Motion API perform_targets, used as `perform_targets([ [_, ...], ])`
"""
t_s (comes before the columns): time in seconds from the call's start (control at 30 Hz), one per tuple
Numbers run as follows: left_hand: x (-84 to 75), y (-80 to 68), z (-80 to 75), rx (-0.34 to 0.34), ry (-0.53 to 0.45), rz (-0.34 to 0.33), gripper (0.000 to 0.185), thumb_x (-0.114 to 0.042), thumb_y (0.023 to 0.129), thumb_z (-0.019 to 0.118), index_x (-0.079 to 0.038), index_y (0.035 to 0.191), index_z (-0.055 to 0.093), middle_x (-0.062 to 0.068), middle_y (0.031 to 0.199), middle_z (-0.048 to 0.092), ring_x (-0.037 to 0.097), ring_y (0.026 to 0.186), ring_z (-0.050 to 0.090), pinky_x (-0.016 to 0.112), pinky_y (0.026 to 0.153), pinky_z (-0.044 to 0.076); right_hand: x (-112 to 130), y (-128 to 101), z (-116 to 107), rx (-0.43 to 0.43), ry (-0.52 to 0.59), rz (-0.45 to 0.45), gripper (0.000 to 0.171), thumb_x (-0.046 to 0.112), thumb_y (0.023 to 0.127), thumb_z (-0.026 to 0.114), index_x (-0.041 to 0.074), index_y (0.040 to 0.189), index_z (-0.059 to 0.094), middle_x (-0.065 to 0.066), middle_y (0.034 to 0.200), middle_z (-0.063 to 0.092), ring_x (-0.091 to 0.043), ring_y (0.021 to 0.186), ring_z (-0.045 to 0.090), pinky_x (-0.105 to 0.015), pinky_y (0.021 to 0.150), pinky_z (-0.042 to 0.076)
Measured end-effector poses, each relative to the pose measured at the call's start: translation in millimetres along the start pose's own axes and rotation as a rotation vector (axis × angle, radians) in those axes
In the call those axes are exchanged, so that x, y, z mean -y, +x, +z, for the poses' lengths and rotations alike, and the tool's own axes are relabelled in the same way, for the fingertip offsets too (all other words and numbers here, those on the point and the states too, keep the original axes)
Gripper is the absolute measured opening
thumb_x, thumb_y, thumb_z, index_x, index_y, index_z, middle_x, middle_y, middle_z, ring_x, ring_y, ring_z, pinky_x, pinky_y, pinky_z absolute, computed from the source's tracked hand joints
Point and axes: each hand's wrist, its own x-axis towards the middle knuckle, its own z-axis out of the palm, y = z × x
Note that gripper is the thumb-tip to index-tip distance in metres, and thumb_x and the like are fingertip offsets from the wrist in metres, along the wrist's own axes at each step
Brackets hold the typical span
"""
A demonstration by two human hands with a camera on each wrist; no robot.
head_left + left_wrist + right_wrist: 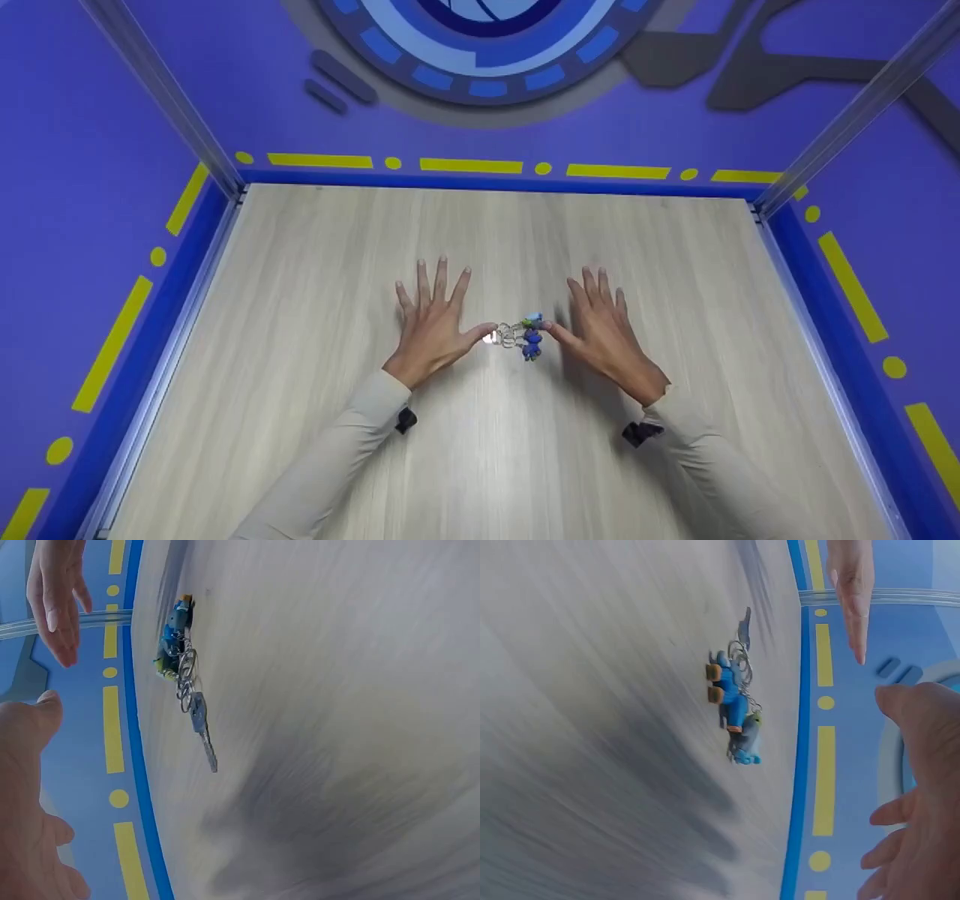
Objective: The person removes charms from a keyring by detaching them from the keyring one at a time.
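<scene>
Blue-figured keyring [523, 337] lies on the desk [300, 300] between the left hand [435, 319] and right hand [600, 330], both with fingers spread, holding nothing.

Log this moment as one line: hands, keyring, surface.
left hand: open, beside keyring | right hand: open, beside keyring | keyring: key plus blue figure charm, lying between hands | table: light wood

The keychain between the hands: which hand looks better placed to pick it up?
Probably the right hand: its thumb tip nearly touches the keychain at the blue figure. The left hand is also open and near the key end.
</scene>
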Motion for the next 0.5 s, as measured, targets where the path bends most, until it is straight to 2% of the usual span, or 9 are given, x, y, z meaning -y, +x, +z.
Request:
perform_targets([
  [0.27,0.9,-5.6,11.3,0.020,0.010,0.045,0.104,-0.082,0.098,0.055,-0.017,0.175,0.030,0.022,0.183,0.009,0.055,0.166,0.002,0.086,0.122,0.007,0,-3,16,-0.130,0.047,-0.130,0.071,0.037,0.101,0.080,-0.007,0.151,0.057,-0.034,0.163,0.047,-0.057,0.157,0.034,-0.076,0.121,0.031],
  [0.5,-0.3,-11.3,24.2,0.020,-0.004,0.118,0.093,-0.072,0.101,0.062,-0.013,0.170,0.041,0.026,0.179,0.024,0.054,0.165,0.015,0.085,0.122,0.013,0,-5,32,-0.216,0.077,-0.230,0.055,0.028,0.098,0.083,-0.007,0.137,0.066,-0.032,0.146,0.063,-0.055,0.145,0.051,-0.075,0.110,0.045],
])
